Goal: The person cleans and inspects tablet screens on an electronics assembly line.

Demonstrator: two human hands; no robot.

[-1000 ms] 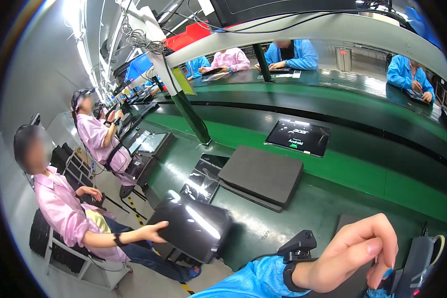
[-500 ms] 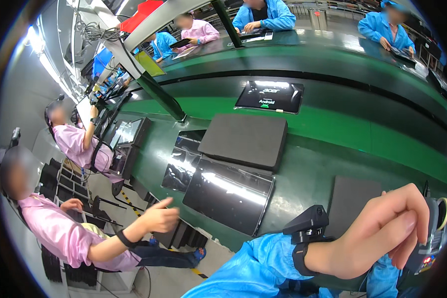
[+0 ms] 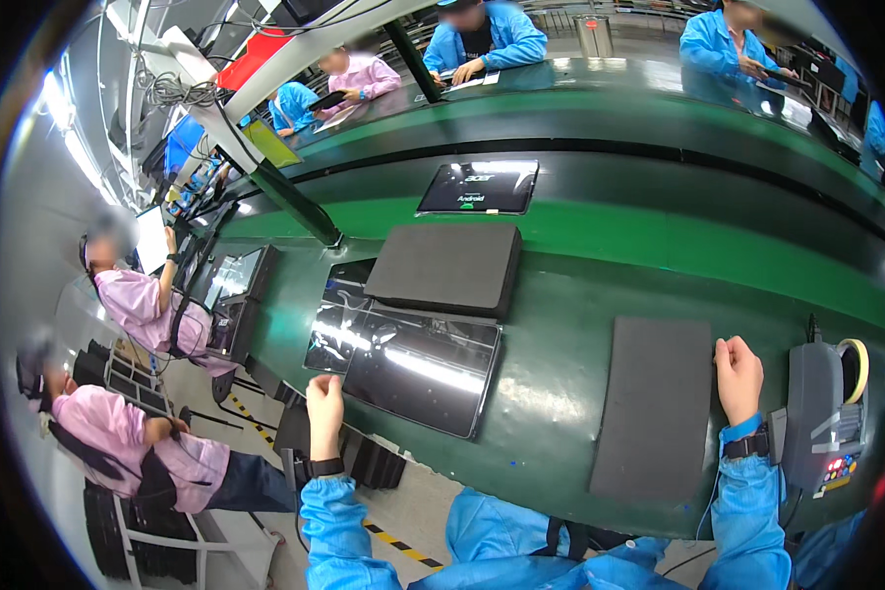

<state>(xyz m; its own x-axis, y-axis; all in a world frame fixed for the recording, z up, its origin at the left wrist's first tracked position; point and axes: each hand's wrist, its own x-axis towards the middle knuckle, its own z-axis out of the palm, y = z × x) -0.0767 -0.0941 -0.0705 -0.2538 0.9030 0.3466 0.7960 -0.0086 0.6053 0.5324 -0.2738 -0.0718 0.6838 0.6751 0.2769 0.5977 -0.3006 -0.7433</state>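
My left hand (image 3: 324,405) is closed, fingertips pressed together, just off the left corner of a black glossy tablet (image 3: 423,379). Whatever it may pinch is too small to make out. My right hand (image 3: 739,379) is curled closed beside the right edge of a flat dark grey foam pad (image 3: 654,403); its fingers hide anything inside. To its right stands a grey tape dispenser (image 3: 818,408) with a roll of pale yellow tape (image 3: 855,372) and lit buttons. A thick grey foam block (image 3: 444,264) sits behind the tablet, and another dark glossy panel (image 3: 329,329) lies to the left.
At the back, a tablet (image 3: 479,187) with a lit screen lies on the green bench (image 3: 560,295). A green post (image 3: 300,208) rises at the left. Co-workers in pink (image 3: 162,433) stand and sit left; others in blue (image 3: 487,44) work across the bench.
My left arm has swung from the tape dispenser across to the tablet's left side. My right hand now shows beside the foam pad. The near co-worker in pink has drawn back an outstretched arm.
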